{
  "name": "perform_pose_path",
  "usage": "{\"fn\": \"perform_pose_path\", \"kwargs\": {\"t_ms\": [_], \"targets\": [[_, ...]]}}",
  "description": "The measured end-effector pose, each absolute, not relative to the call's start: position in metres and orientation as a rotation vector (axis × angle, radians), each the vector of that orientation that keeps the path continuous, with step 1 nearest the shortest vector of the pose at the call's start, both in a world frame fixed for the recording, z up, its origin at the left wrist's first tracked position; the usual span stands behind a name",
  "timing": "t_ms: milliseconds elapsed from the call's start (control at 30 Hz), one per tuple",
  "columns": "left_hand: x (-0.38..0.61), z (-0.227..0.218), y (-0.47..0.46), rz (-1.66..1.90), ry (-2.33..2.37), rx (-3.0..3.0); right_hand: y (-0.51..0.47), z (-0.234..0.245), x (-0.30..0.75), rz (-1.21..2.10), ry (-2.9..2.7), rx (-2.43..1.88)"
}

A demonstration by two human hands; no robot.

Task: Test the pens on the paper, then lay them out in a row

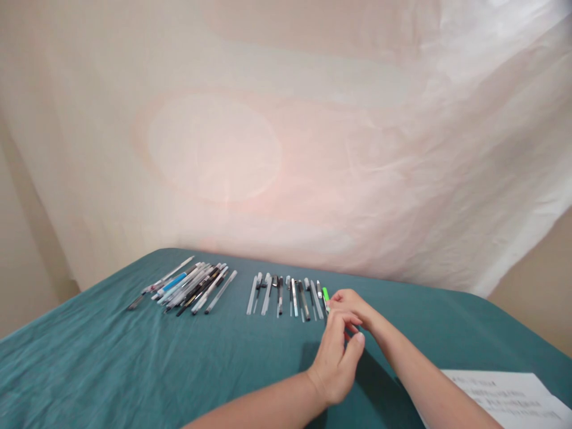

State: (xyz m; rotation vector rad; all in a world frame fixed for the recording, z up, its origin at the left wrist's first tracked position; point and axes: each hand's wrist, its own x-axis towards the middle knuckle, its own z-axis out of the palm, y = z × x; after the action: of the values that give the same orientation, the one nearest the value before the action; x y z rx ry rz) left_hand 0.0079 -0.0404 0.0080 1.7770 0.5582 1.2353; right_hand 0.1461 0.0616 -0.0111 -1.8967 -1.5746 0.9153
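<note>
My left hand is raised over the teal tablecloth, fingers curled, with a small red thing pinched at its fingertips that I cannot name. My right hand reaches in from the right, fingers closed near a green pen at the right end of a neat row of pens. The two hands touch each other. A loose heap of pens lies further left.
A printed sheet of paper lies at the table's near right corner. A pale cloth hangs behind the table as a backdrop. The table's far edge runs just behind the pens.
</note>
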Motion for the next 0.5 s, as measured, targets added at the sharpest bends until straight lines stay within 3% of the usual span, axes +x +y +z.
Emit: {"fn": "perform_pose_path", "kwargs": {"t_ms": [500], "targets": [[0.004, 0.005, -0.027, 1.261, 0.703, 1.608, 0.022, -0.018, 0.161, 0.933, -1.668, -1.717]]}}
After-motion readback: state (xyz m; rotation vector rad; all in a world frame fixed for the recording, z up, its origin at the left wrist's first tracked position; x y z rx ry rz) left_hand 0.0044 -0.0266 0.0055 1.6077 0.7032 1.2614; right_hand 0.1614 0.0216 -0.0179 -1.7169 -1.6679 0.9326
